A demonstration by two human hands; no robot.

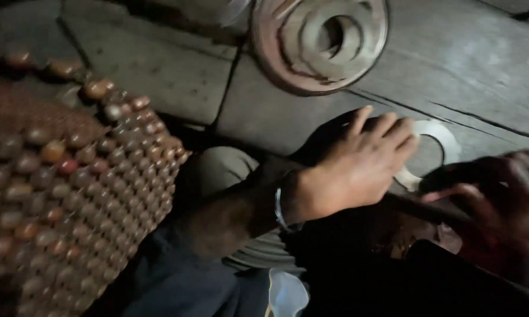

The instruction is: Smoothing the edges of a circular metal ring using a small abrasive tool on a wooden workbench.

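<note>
Grey stone slabs (159, 70) with dark joints make up the floor, dimly lit, seen from the head camera looking down. At the top lies a round rust-brown metal disc (320, 44) with pale concentric rings and a hole at its middle. On the left spreads a mat of brown and reddish wooden beads (59, 176) strung in rows, its edge resting over the person's lap. The left hand (358, 164), a thin metal bangle (279, 208) at its wrist, lies palm down with its fingers (387, 132) slightly spread and laid over the near edge of a flat pale metal ring (446, 144) that rests on the floor just right of centre. The right hand (505, 194) is blurred at the right edge, close beside that ring; its fingers seem loosely curled around something dark, though I cannot tell whether they grip it. Below, a scrap of pale blue plastic (288, 293) shows near the bottom edge.
</note>
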